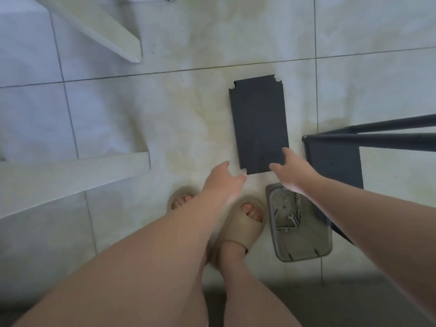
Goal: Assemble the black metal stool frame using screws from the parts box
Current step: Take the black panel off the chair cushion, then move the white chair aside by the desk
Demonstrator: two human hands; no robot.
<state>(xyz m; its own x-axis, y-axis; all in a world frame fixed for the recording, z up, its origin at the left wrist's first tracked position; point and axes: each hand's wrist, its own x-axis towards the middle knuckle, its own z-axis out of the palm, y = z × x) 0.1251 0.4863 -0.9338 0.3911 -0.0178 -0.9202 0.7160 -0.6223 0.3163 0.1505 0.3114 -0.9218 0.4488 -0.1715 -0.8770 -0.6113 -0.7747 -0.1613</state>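
A flat black metal panel (258,123) with notched corners lies on the tiled floor ahead of me. My left hand (223,179) hovers at its near left corner, fingers loosely spread and holding nothing. My right hand (289,168) reaches over the near right corner, its fingertips at or just above the panel. The black stool frame (335,161) stands at the right, with two bars (389,135) running off the right edge. A grey parts box (304,249) sits on the floor below my right wrist, holding several screws and a small wrench (292,218).
My feet in beige slides (238,230) stand just left of the parts box. White beams or furniture legs (70,175) cross the left side, with another beam (103,27) at the top left. The floor is pale tile with dark grout lines.
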